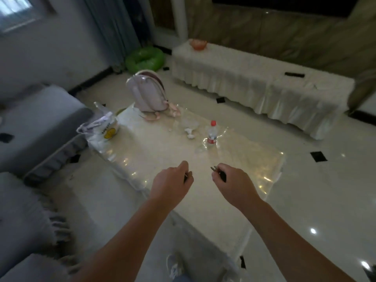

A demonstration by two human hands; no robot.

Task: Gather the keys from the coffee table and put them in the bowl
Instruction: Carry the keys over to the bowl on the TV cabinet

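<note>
- We held both bare hands out over the near end of the glossy cream marble worktop (162,151), which was covered by a clear plastic sheet.
- Our right hand (234,184) had its fingers (216,176) curled tight around a dark bunch of keys (218,172), whose metal tips poked out toward the left.
- Our left hand (173,182) was closed in a loose fist, its fingers pinched on a small dark object (185,177) too blurred for us to identify.
- The orange-pink glass bowl (198,44) sat well apart from our hands, on the far white-draped cabinet (254,78) across the floor.
- On the worktop beyond our hands stood a clear plastic bottle with a red cap (212,132), a pale lilac backpack (145,91) and a white plastic bag (101,128).
</note>
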